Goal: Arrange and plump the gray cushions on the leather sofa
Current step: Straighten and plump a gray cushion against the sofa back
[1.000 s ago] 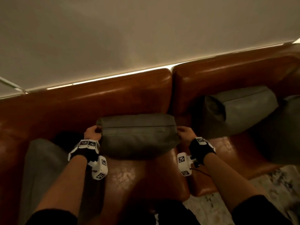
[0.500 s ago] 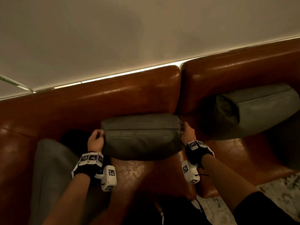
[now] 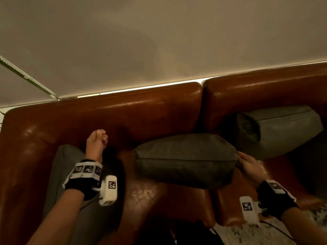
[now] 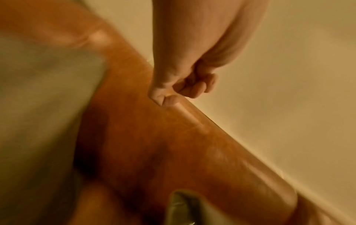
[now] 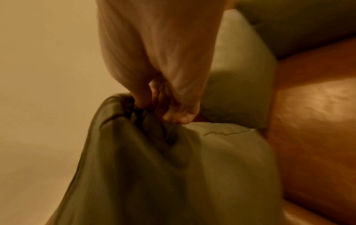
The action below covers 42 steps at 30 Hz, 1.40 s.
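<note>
The middle gray cushion [image 3: 185, 160] lies tilted against the backrest of the leather sofa [image 3: 109, 117], where its two back sections meet. The right hand [image 3: 252, 167] pinches that cushion's right corner. The left hand [image 3: 96, 142], left of the cushion, is curled into an empty fist before the backrest.

middle cushion [image 3: 184, 160]: gray, plump, seam running lengthwise; held clear of the leather sofa [image 3: 113, 117] seat, in front of the backrest near its centre split, right end tilted up.
right cushion [image 3: 281, 131]: gray, leaning against the sofa's right backrest, just beside the middle cushion's raised end.
left cushion [image 3: 58, 175]: gray, lying on the sofa seat by its left arm.
leather sofa: glossy brown, backrest in two sections.
</note>
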### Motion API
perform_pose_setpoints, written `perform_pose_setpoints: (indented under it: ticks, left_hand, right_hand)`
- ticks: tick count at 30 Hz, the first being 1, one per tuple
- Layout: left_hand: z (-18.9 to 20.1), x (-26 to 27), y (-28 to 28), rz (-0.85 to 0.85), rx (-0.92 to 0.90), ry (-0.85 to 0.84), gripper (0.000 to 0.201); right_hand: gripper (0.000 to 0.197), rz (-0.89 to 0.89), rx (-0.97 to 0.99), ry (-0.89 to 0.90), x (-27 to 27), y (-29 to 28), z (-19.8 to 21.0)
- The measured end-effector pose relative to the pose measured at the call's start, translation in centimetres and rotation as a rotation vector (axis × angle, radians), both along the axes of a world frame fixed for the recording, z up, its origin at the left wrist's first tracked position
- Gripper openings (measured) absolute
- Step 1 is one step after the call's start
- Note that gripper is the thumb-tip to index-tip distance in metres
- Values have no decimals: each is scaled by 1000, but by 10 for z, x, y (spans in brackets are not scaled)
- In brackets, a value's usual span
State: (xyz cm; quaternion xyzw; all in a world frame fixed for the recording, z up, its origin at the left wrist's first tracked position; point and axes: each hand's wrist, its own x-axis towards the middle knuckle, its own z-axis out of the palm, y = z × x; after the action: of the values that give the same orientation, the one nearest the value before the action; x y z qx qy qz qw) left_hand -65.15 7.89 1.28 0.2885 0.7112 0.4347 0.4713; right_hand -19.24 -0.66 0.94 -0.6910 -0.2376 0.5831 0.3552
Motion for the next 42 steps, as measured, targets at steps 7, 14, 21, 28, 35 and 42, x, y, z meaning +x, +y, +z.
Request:
perform_pose_setpoints:
  ticks: [7,14,21,28,35,42]
  left_hand:
    - [53,96,-45,-468,207,92,20]
    - [16,100,-63,-339,-75,295,48]
    - [-31,81,-73,-400,-231,509,32]
    - [-28,102,-70,-276,-139,583,25]
    - [-17,128,-78,-223,-246,678,40]
    - [-8,139,-66,-35,-340,429,41]
  right_hand:
    - [23,559,370,-349,-97,56,96]
    - [29,1044,306,-590,-243,74,63]
    - [51,680,197,-1043,-136,-4,-11]
    - [52,-12,26,-646,-18,-15,-8]
    - [30,68,101,-442,-6,-3,-8]
    - [33,114,101,-380,-9,-2,-8]
